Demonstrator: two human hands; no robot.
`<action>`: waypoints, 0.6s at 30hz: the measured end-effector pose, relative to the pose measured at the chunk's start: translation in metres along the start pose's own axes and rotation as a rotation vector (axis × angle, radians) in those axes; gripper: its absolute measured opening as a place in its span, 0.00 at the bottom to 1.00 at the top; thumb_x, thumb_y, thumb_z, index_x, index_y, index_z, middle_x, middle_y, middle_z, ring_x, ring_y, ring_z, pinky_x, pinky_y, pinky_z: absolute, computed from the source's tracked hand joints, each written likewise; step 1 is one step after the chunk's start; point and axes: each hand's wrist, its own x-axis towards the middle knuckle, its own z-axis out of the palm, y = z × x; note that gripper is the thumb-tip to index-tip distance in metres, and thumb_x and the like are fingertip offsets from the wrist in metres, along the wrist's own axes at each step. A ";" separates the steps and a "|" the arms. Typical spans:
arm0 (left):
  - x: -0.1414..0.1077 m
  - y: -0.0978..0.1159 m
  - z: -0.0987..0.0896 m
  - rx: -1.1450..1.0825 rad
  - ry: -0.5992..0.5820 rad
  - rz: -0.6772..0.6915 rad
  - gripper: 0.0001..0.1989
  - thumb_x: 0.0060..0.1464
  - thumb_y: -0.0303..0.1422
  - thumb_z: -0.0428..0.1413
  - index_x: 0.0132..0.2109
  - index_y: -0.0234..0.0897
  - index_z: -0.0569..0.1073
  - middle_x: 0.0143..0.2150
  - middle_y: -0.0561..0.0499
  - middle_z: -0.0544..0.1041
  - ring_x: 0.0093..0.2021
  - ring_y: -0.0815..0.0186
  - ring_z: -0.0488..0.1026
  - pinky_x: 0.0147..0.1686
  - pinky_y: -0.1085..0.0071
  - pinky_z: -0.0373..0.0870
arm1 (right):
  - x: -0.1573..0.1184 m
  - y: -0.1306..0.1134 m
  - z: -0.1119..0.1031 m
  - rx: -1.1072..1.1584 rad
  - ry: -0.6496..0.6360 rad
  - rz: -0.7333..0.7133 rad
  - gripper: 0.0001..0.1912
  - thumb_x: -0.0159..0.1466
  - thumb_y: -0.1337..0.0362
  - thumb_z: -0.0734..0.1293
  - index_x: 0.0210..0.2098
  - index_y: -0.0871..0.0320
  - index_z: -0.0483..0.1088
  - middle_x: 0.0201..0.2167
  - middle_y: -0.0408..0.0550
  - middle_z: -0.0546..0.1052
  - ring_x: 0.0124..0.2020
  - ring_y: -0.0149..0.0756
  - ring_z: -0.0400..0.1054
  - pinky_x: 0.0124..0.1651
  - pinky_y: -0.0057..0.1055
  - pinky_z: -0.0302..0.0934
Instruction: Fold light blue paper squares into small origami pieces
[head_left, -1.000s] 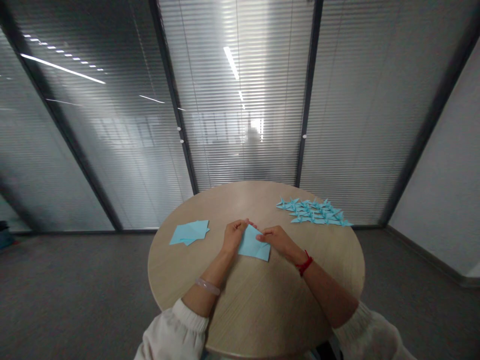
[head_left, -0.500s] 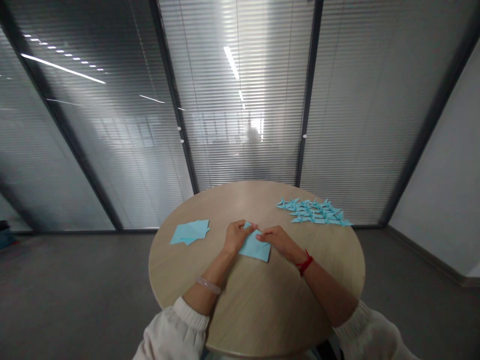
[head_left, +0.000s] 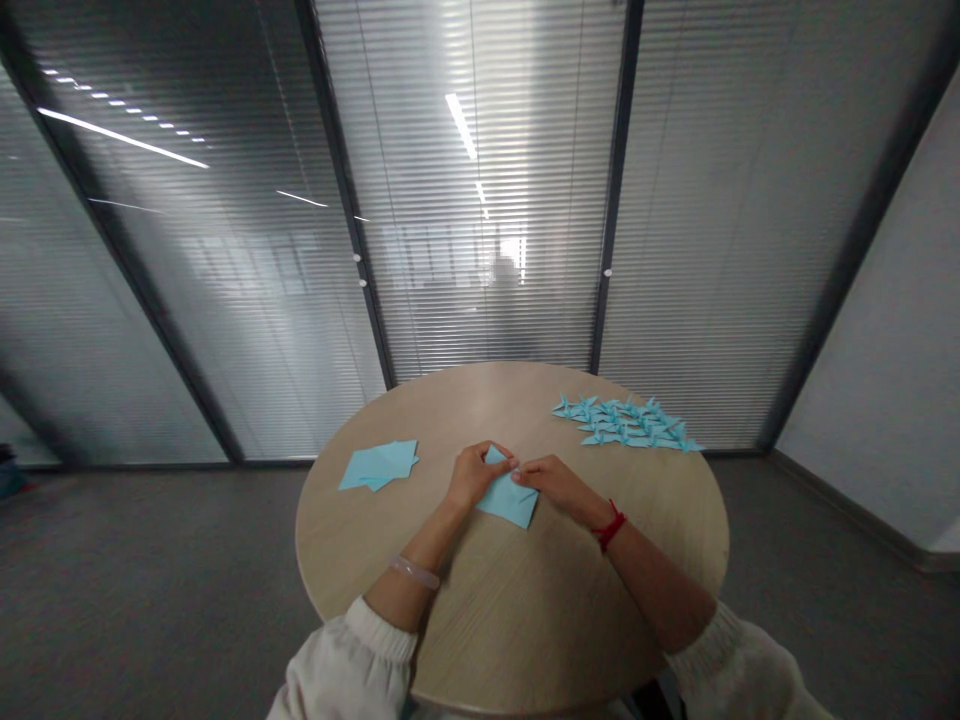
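Observation:
Between my hands, over the middle of the table, is a light blue sheet of origami paper [head_left: 508, 503] with a fold visible near its right side. My left hand [head_left: 475, 473] is closed on the paper's upper left part, fingers curled over its far edge. From the right, my right hand [head_left: 553, 481] pinches the paper's upper right edge with thumb and fingers. The two hands' fingertips nearly meet at the far side of the sheet, and they hide part of that edge.
The round wooden table [head_left: 480, 620] carries a small stack of blue paper sheets [head_left: 379, 463] on the left. Several folded blue paper cranes [head_left: 630, 424] lie in rows at the back right. Glass panels with blinds [head_left: 487, 300] stand behind the table.
The paper has turned slightly, its near right corner shifting a little left and towards me. Both hands keep their hold, the fingertips moving only slightly.

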 end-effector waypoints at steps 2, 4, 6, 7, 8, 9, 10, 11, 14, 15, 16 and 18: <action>0.000 0.000 0.000 0.057 0.011 0.058 0.12 0.41 0.40 0.62 0.32 0.36 0.77 0.19 0.58 0.64 0.23 0.71 0.58 0.24 0.74 0.51 | 0.000 0.001 0.000 -0.005 -0.025 -0.004 0.26 0.56 0.43 0.64 0.18 0.61 0.63 0.18 0.39 0.58 0.23 0.27 0.49 0.27 0.27 0.44; 0.000 0.000 0.000 0.085 0.024 0.087 0.13 0.41 0.38 0.62 0.36 0.37 0.76 0.20 0.60 0.61 0.23 0.71 0.58 0.24 0.75 0.51 | 0.001 0.004 0.000 -0.023 -0.027 -0.009 0.26 0.56 0.43 0.63 0.18 0.60 0.62 0.17 0.38 0.57 0.22 0.26 0.48 0.26 0.27 0.43; -0.001 0.000 0.000 0.087 0.028 0.094 0.16 0.41 0.36 0.62 0.40 0.38 0.74 0.20 0.61 0.59 0.22 0.71 0.57 0.24 0.75 0.50 | 0.001 0.006 -0.001 -0.053 -0.007 -0.029 0.26 0.57 0.43 0.63 0.18 0.60 0.61 0.18 0.38 0.55 0.23 0.27 0.47 0.26 0.27 0.42; -0.001 0.000 0.001 0.084 0.026 0.093 0.17 0.41 0.36 0.61 0.41 0.38 0.73 0.20 0.62 0.58 0.22 0.71 0.56 0.24 0.75 0.50 | 0.002 0.007 -0.002 -0.068 0.000 -0.043 0.26 0.57 0.43 0.63 0.18 0.60 0.61 0.18 0.38 0.55 0.23 0.27 0.47 0.26 0.27 0.42; -0.002 -0.001 0.001 0.080 0.022 0.091 0.17 0.42 0.36 0.61 0.42 0.39 0.72 0.20 0.62 0.57 0.22 0.72 0.56 0.24 0.76 0.50 | 0.002 0.007 -0.003 -0.080 0.001 -0.059 0.26 0.57 0.43 0.63 0.18 0.60 0.60 0.18 0.38 0.55 0.23 0.27 0.47 0.26 0.27 0.42; -0.002 -0.001 0.001 0.077 0.018 0.090 0.18 0.42 0.36 0.61 0.42 0.39 0.71 0.20 0.62 0.57 0.22 0.72 0.56 0.24 0.76 0.50 | 0.002 0.007 -0.004 -0.091 -0.005 -0.072 0.26 0.57 0.43 0.63 0.18 0.60 0.60 0.18 0.38 0.55 0.23 0.27 0.47 0.26 0.27 0.42; -0.003 -0.002 0.001 0.076 0.014 0.092 0.18 0.43 0.36 0.61 0.43 0.39 0.70 0.20 0.63 0.56 0.22 0.71 0.56 0.24 0.76 0.49 | 0.002 0.007 -0.005 -0.099 -0.016 -0.081 0.27 0.57 0.43 0.63 0.18 0.59 0.59 0.18 0.38 0.54 0.23 0.27 0.47 0.26 0.27 0.41; -0.003 -0.002 0.001 0.078 0.011 0.094 0.18 0.43 0.37 0.60 0.43 0.39 0.69 0.20 0.63 0.56 0.22 0.71 0.56 0.24 0.76 0.49 | 0.002 0.006 -0.006 -0.104 -0.026 -0.087 0.27 0.57 0.43 0.63 0.17 0.59 0.59 0.18 0.38 0.54 0.23 0.26 0.47 0.26 0.27 0.41; -0.003 -0.003 0.000 0.081 0.018 0.104 0.17 0.45 0.37 0.60 0.42 0.40 0.69 0.20 0.63 0.57 0.21 0.71 0.56 0.24 0.75 0.49 | 0.003 0.007 -0.006 -0.097 -0.047 -0.095 0.26 0.58 0.43 0.62 0.19 0.60 0.61 0.19 0.38 0.56 0.23 0.27 0.48 0.26 0.27 0.43; -0.003 -0.004 0.000 0.077 0.027 0.102 0.16 0.45 0.38 0.60 0.42 0.40 0.68 0.20 0.63 0.57 0.21 0.71 0.57 0.24 0.75 0.49 | 0.003 0.007 -0.006 -0.089 -0.056 -0.094 0.25 0.59 0.44 0.62 0.20 0.60 0.62 0.19 0.39 0.57 0.23 0.27 0.49 0.26 0.26 0.43; -0.003 -0.004 -0.001 0.073 0.035 0.096 0.16 0.44 0.38 0.60 0.41 0.40 0.68 0.20 0.62 0.57 0.21 0.71 0.57 0.25 0.75 0.50 | 0.003 0.008 -0.006 -0.083 -0.065 -0.092 0.25 0.59 0.45 0.62 0.20 0.60 0.62 0.19 0.39 0.57 0.23 0.27 0.49 0.27 0.26 0.44; -0.002 -0.005 -0.002 0.064 0.047 0.087 0.17 0.43 0.39 0.61 0.40 0.40 0.68 0.20 0.62 0.57 0.21 0.71 0.57 0.25 0.75 0.51 | 0.002 0.008 -0.006 -0.086 -0.077 -0.086 0.24 0.60 0.45 0.62 0.20 0.60 0.61 0.19 0.39 0.57 0.23 0.27 0.49 0.27 0.26 0.44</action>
